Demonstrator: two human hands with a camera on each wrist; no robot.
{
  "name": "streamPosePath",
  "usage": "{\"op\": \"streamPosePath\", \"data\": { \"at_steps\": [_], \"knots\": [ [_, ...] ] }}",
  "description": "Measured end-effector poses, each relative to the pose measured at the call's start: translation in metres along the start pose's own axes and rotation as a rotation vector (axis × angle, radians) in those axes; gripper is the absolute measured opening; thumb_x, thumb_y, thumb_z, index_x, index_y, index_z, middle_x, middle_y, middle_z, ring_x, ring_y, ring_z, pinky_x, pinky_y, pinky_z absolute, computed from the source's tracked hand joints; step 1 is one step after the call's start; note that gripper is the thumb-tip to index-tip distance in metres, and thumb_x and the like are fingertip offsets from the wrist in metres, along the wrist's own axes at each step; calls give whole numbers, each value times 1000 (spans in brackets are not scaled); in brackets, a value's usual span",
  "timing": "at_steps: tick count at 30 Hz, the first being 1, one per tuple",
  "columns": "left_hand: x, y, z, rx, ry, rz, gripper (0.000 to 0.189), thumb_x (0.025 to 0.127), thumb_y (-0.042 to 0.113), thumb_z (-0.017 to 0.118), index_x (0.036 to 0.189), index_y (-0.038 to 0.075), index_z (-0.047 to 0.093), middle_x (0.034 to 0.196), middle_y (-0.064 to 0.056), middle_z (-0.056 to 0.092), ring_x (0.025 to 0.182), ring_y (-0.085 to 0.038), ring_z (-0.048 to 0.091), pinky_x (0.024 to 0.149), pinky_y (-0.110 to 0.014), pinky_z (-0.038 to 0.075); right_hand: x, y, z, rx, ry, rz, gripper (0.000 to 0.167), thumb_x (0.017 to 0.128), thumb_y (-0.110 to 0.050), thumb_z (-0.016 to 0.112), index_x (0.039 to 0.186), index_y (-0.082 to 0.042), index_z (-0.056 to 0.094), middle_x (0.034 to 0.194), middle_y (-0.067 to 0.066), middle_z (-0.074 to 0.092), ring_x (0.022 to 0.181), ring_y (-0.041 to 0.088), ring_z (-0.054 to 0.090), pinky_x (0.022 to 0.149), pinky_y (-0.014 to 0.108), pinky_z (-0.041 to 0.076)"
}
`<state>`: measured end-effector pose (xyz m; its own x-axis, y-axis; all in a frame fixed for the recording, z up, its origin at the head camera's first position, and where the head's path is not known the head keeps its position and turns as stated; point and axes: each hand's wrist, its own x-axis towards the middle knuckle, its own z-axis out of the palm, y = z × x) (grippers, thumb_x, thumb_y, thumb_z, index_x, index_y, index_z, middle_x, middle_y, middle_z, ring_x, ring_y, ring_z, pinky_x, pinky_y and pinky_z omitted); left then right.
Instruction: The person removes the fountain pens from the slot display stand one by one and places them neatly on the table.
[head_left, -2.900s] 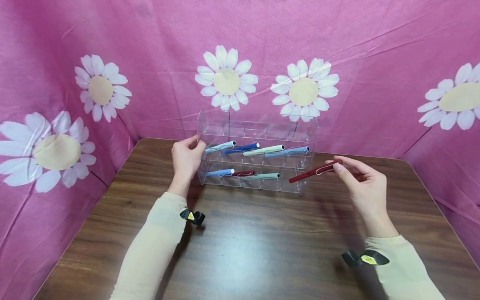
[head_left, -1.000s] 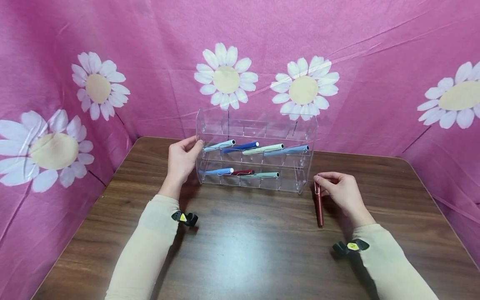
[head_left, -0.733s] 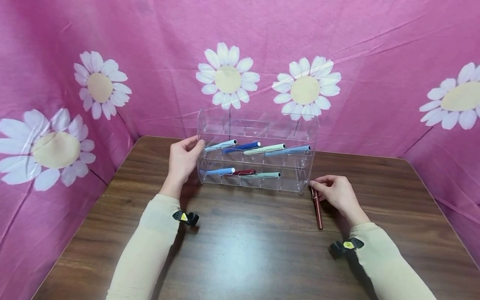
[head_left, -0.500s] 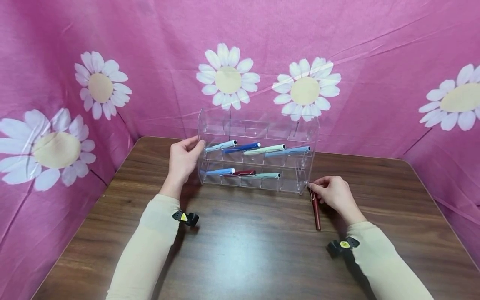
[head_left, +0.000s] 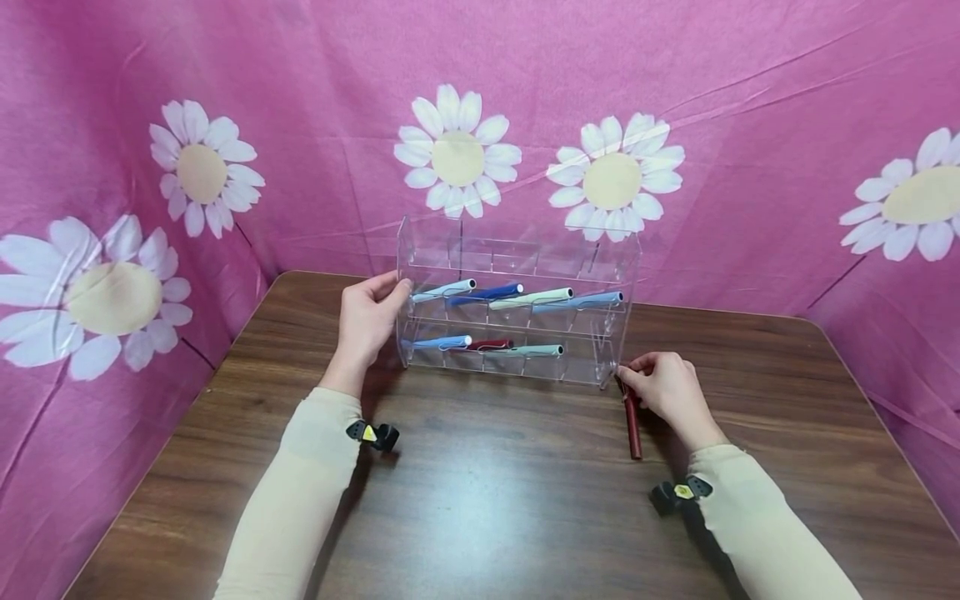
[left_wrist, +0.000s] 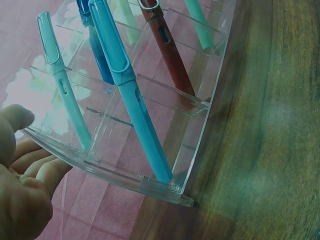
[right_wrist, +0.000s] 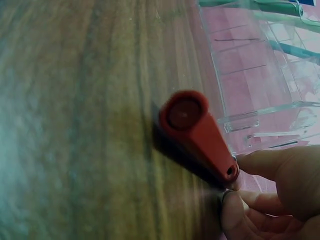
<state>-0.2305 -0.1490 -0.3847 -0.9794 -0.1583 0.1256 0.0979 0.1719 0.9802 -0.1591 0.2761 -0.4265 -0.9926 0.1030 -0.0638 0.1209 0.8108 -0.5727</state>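
Note:
A clear acrylic pen rack [head_left: 581,369] stands toward the back of the table. My left hand [head_left: 363,321] grips its left side panel, thumb on one face and fingers on the other in the left wrist view. In my right hand [head_left: 667,387] is a dark red pen [head_left: 633,429], pinched near its clip, its far end pointing toward me. Those fingertips are right at the rack's lower right corner. Pens lie on the middle tier, among them a dark blue pen [head_left: 486,295] and a pale green pen [head_left: 531,299]. The lower tier bears a blue pen [head_left: 441,342], another dark red pen [head_left: 489,345] and a grey-green pen [head_left: 534,351].
The brown wood-grain table [head_left: 465,500] stretches in front of the rack. Behind it hangs a pink cloth [head_left: 322,125] printed with large white daisies. A black strap [head_left: 375,435] sits on the left wrist and a similar strap [head_left: 678,493] on the right.
My right hand has come down and left to the rack's corner. The red pen in it has swung from pointing left to pointing toward me. My left hand has kept its grip.

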Motion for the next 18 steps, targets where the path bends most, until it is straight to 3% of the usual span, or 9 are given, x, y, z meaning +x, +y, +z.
{"op": "streamPosePath", "data": {
  "at_steps": [6, 11, 18],
  "knots": [
    [0, -1, -1, 9, 2, -11, 40, 104, 17, 72, 137, -6, 70, 128, -26, 75, 95, 0, 71, 84, -11, 57, -3, 1, -1, 19, 12, -3, 39, 103, -32, 72, 106, 6, 78, 73, 7, 76, 53, 10, 66, 57, 26, 53],
    [0, -1, -2, 24, -3, -9, 42, 104, 18, 71, 138, -6, 69, 130, -25, 75, 107, -11, 73, 87, -13, 58, -8, 4, -6, 72, 82, -51, 37, 105, -29, 69, 114, 5, 77, 78, 12, 78, 57, 12, 69, 55, 23, 53],
    [-2, 1, -1, 13, -6, -6, 42, 104, 19, 71, 138, -6, 69, 131, -25, 74, 118, -27, 72, 91, -16, 59, -17, 2, -16, 154, 221, -123, 28, 105, -24, 70, 116, 0, 80, 82, 12, 80, 67, -7, 62, 66, 11, 45]
  ]
}}
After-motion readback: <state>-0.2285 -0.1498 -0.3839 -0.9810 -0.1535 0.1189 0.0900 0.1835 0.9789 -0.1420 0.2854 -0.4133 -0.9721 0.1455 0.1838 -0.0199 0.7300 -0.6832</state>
